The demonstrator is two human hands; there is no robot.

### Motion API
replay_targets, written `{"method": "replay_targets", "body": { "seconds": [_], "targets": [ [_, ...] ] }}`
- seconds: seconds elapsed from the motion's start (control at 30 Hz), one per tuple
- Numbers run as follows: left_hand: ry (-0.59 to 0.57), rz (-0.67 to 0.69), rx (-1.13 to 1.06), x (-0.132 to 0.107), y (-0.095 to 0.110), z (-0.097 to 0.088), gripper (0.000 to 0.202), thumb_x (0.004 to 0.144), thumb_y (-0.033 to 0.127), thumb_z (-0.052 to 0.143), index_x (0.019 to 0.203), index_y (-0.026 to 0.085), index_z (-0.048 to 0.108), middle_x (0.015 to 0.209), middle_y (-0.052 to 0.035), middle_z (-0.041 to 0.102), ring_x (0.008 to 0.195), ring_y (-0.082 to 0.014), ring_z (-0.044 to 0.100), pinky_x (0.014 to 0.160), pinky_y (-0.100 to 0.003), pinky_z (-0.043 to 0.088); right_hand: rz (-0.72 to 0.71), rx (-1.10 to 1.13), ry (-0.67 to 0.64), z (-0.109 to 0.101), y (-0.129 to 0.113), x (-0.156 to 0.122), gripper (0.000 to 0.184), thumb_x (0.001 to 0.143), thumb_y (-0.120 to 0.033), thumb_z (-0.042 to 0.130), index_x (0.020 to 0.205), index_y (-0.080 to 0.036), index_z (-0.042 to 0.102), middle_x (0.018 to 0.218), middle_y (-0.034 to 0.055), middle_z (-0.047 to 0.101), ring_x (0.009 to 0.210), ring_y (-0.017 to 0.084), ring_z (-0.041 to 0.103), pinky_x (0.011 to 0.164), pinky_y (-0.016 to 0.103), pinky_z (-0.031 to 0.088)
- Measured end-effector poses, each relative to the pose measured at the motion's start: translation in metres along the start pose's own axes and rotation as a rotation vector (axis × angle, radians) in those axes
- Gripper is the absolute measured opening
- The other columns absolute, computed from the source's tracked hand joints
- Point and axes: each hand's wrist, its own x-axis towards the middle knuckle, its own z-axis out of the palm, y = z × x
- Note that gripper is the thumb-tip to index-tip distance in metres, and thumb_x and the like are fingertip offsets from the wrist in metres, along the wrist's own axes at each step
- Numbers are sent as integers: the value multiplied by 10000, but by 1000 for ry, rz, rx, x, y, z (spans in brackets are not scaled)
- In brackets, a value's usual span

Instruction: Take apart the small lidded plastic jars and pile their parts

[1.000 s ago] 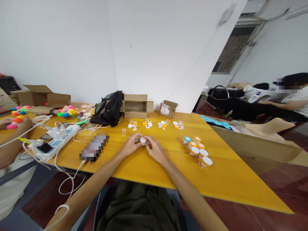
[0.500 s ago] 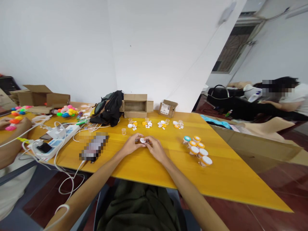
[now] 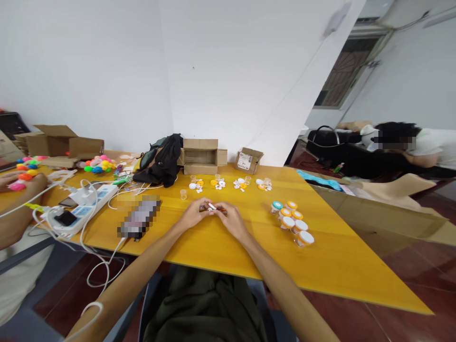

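From the head view, the left hand (image 3: 193, 215) and right hand (image 3: 232, 220) meet over the yellow tabletop (image 3: 335, 256), straight in front of the open cardboard box (image 3: 201, 156). Both grips pinch narrowly on a small white cap (image 3: 212, 206), turned edge-on between the fingertips. Capped jars (image 3: 292, 221) cluster in front of the box and to its right.

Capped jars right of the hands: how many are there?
7, clustered on the table: teal-lidded jar far left; orange-lidded ones beside it; white-lidded ones nearest. More may hide behind.
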Motion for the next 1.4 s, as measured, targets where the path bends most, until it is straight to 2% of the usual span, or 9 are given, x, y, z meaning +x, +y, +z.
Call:
{"method": "replay_targets", "body": {
  "seconds": [0.2,0.3,0.4,0.6,0.73,0.9,1.13,1.27,1.4],
  "targets": [
    [62,11,61,1,-3,-1,245,729,253,699,959,194,639,795,-2,717,773,-172,660,779,-297,521,-12,-119,89,0,5,-1,158,875,-249,526,840,-239,680,833,35,721,754,200,664,715,321,528],
    [122,41,109,1,-1,-2,149,738,239,684,878,193,662,806,-6,712,774,-170,653,765,-287,513,-48,-244,128,-1,7,-1,150,886,-233,530,839,-247,672,830,43,696,769,209,640,714,318,502],
    [158,87,168,0,3,-4,62,754,239,671,795,198,691,803,-13,711,797,-179,641,796,-302,505,-90,-385,101,-1,6,-1,161,886,-179,535,809,-246,660,837,55,672,809,227,613,750,336,469],
    [185,127,184,0,9,-6,86,763,255,676,744,204,743,810,-30,700,763,-175,623,773,-305,507,-140,-562,40,6,4,-1,200,886,-119,543,886,-254,690,921,83,666,886,250,584,783,371,431],
    [180,134,176,0,9,-6,134,782,291,671,716,212,757,817,-41,708,774,-183,635,781,-317,516,-185,-569,15,10,5,-1,216,898,-147,550,970,-277,706,976,89,666,920,259,579,799,390,434],
    [181,118,156,0,8,-6,138,773,306,672,720,215,760,817,-38,732,778,-190,650,785,-328,524,-171,-546,7,9,2,0,175,904,-188,552,952,-257,705,985,97,669,924,270,583,797,404,447],
    [184,39,112,1,4,-3,132,726,310,676,678,195,719,706,-12,717,654,-159,602,666,-281,490,-193,-376,32,4,-5,-1,134,897,-207,564,987,-250,654,944,63,676,883,241,598,818,374,476],
    [153,11,75,1,3,-1,87,696,256,669,651,186,696,669,1,697,612,-139,572,641,-265,467,-193,-338,13,5,-6,-2,105,895,-211,579,957,-253,653,916,54,685,855,224,621,795,345,490],
    [124,20,81,1,5,-1,124,706,299,659,664,187,692,677,-1,691,625,-141,563,655,-268,465,-168,-328,17,5,-6,-3,88,905,-224,576,903,-260,657,870,40,685,831,210,634,768,319,490]
  ]
}}
